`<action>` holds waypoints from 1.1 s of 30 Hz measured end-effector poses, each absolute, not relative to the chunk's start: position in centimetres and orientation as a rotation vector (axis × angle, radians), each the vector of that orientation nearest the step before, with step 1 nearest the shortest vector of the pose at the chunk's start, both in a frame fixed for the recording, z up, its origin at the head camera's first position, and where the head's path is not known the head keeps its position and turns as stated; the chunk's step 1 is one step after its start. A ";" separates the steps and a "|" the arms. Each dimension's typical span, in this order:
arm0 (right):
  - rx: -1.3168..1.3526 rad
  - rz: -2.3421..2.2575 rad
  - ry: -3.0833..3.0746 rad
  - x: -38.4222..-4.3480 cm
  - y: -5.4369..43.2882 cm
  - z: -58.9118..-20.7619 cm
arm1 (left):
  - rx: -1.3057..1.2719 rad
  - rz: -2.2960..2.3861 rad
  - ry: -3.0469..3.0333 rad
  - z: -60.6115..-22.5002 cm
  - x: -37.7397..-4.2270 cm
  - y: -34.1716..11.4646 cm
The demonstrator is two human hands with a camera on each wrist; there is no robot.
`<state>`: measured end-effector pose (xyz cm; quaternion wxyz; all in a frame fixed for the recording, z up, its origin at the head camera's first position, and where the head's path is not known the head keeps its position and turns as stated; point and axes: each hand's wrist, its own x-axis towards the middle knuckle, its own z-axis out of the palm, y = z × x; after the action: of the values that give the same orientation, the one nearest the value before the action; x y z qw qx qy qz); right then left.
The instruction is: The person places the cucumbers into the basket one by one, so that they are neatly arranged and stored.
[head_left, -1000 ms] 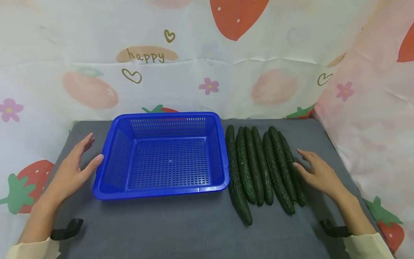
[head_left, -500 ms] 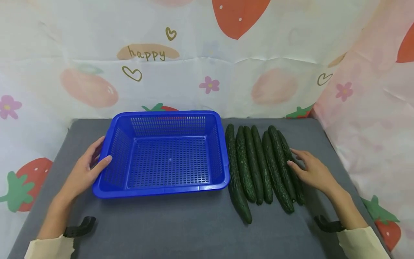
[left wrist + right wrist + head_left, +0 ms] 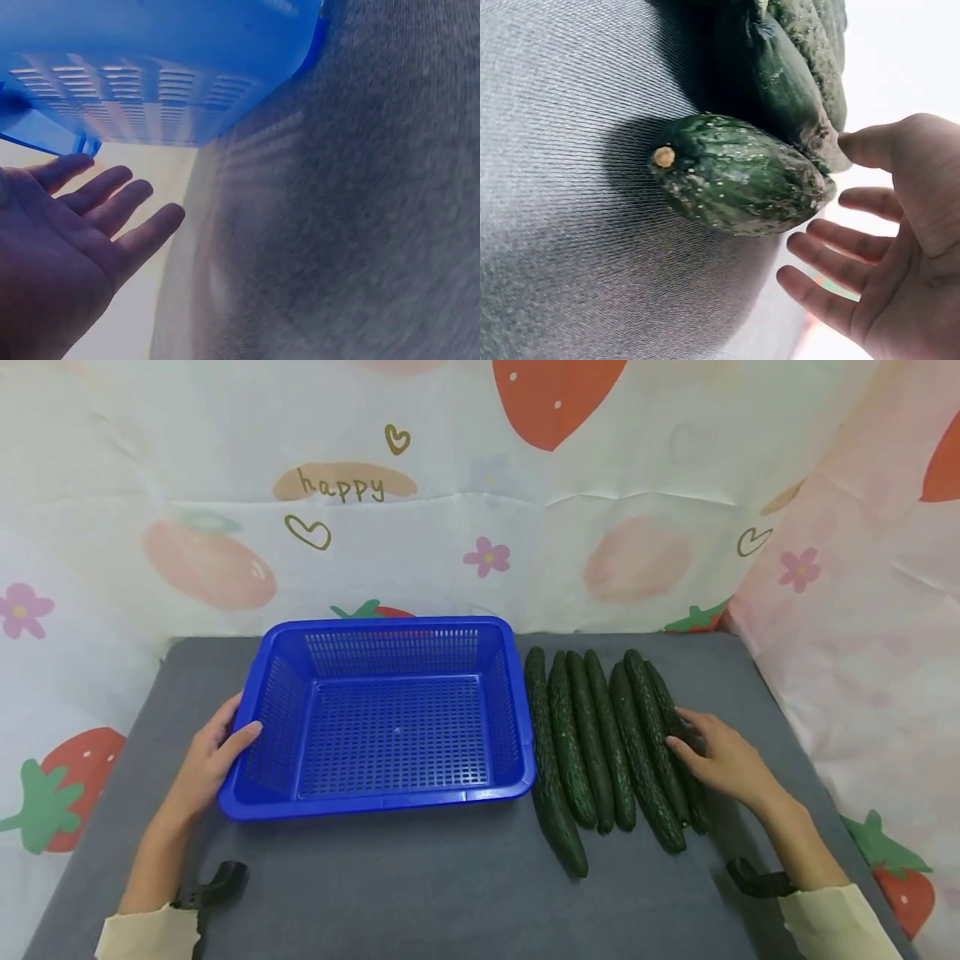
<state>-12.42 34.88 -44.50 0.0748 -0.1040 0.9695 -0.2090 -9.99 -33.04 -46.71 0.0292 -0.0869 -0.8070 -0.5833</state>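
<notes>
At the left side of the blue plastic basket [image 3: 375, 802], my left hand [image 3: 206, 764] lies with its thumb over the rim and its fingers outside the wall. The left wrist view shows those fingers [image 3: 146, 232] straight and spread beside the slotted basket wall [image 3: 172, 82]. Several dark green cucumbers [image 3: 551, 785] lie in a row right of the basket. My right hand [image 3: 731, 764] is at the rightmost cucumber [image 3: 699, 806], with loosely bent, spread fingers. In the right wrist view the thumb [image 3: 870, 146] is right at a cucumber [image 3: 735, 176], while the other fingers stay apart from it.
A grey cloth [image 3: 420, 885] covers the table. Behind it hangs a white curtain [image 3: 540, 568] printed with fruit, hearts and flowers, and it continues along both sides. Black straps [image 3: 217, 885] sit at both wrists.
My left hand has moved right, from beside the basket to its rim. My right hand has shifted left, up to the rightmost cucumber. The basket and cucumbers have stayed in place.
</notes>
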 end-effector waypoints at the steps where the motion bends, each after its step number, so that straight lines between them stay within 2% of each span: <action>1: -0.305 -0.625 2.906 -12.4 34.9 -44.6 | -0.266 -1.860 -2.449 -46.8 -10.0 -33.0; 16: -0.245 -0.650 2.896 -12.6 35.1 -45.6 | -0.245 -2.502 -2.090 -47.4 -9.7 -32.8; 26: -0.012 -0.692 2.805 -13.0 35.2 -44.9 | -0.204 -2.467 -2.165 -47.4 -9.8 -32.5; 33: 0.059 -0.800 2.667 -13.8 35.3 -44.6 | -0.175 -2.421 -2.232 -47.1 -9.6 -32.9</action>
<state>-13.76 35.29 -44.60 0.1775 0.0210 0.9424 -0.2828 -9.65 -32.86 -47.10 -0.0778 -0.0529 -0.6749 -0.7319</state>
